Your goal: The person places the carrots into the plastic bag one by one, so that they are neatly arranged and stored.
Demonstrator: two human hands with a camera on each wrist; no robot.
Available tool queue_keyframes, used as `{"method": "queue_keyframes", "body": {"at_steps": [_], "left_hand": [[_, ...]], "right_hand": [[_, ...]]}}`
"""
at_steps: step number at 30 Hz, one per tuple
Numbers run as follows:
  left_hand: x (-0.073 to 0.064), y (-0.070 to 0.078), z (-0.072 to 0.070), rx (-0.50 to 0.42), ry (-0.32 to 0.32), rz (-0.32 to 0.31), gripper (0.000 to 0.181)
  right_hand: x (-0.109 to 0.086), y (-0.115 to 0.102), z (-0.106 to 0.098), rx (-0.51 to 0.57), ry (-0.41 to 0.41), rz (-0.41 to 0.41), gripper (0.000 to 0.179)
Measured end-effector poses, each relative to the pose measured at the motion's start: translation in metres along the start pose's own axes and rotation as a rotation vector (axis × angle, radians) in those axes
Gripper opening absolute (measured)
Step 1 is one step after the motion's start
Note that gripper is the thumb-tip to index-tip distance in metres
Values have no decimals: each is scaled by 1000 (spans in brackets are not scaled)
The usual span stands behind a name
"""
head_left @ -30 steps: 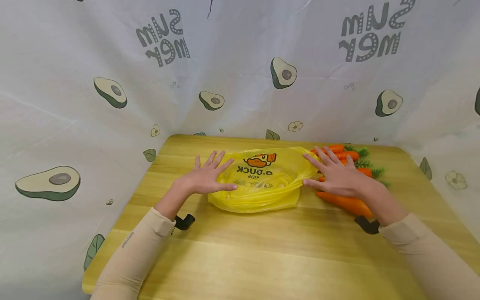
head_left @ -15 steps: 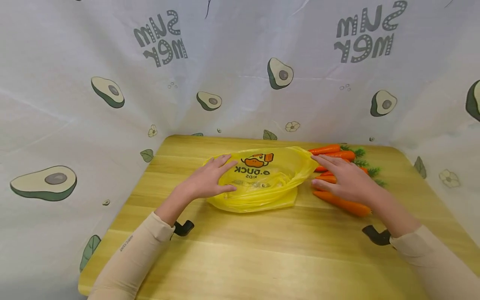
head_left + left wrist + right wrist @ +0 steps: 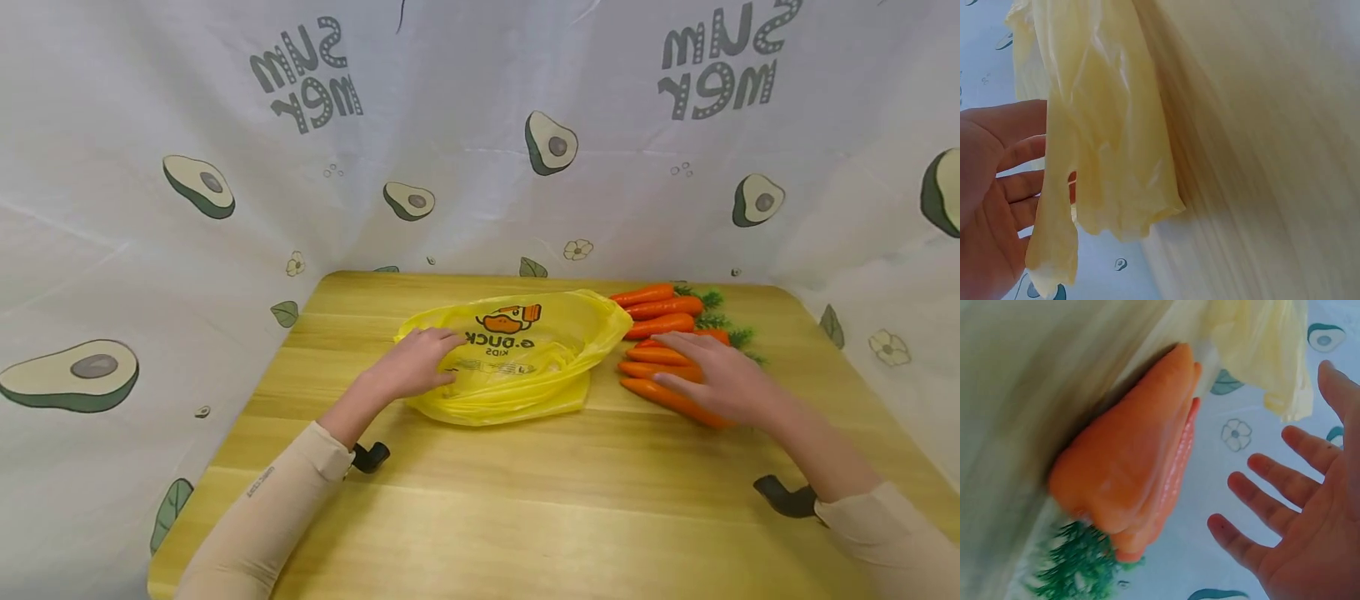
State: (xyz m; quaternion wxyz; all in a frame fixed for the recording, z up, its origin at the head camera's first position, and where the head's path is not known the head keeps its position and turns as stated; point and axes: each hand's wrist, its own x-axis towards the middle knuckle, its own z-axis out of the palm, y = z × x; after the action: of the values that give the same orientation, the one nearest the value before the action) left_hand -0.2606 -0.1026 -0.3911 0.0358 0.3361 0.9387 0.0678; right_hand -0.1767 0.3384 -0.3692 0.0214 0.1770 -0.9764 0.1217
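A yellow plastic bag point(image 3: 517, 403) with a printed duck lies spread on the wooden table, its mouth facing up. My left hand point(image 3: 408, 363) is at the bag's left edge, and in the left wrist view its fingers point(image 3: 1024, 187) reach behind a hanging strip of the yellow plastic. Right of the bag lie several orange carrots point(image 3: 660, 324) with green tops, side by side. Over the nearer carrots hovers my right hand point(image 3: 720, 377), covering part of them. The right wrist view shows its spread fingers point(image 3: 1275, 478) apart from the carrots, holding nothing.
The wooden table point(image 3: 480, 517) has rounded corners and reaches toward me. Behind and beside it hangs a white curtain point(image 3: 465, 100) printed with avocados. A dark mount sits at each wrist.
My left hand has lowered onto the bag's left edge, its fingers bending from a wide spread. The right hand has moved from the bag's right edge rightward over the carrots.
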Motion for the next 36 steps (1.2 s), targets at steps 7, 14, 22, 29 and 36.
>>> {"method": "queue_keyframes", "body": {"at_steps": [7,14,22,29,36], "left_hand": [[1,-5,4,24,-86,-44,77],[1,-4,11,141,-20,-16,73],[1,-4,14,120,-8,-2,72],[3,-4,18,147,-8,14,72],[7,-2,18,201,58,67,66]], "right_hand": [[-15,8,2,15,-4,13,63],[-25,15,5,44,-6,18,61],[-33,23,10,68,40,0,59],[-41,27,14,48,37,22,57],[-47,34,16,85,75,10,53]]}}
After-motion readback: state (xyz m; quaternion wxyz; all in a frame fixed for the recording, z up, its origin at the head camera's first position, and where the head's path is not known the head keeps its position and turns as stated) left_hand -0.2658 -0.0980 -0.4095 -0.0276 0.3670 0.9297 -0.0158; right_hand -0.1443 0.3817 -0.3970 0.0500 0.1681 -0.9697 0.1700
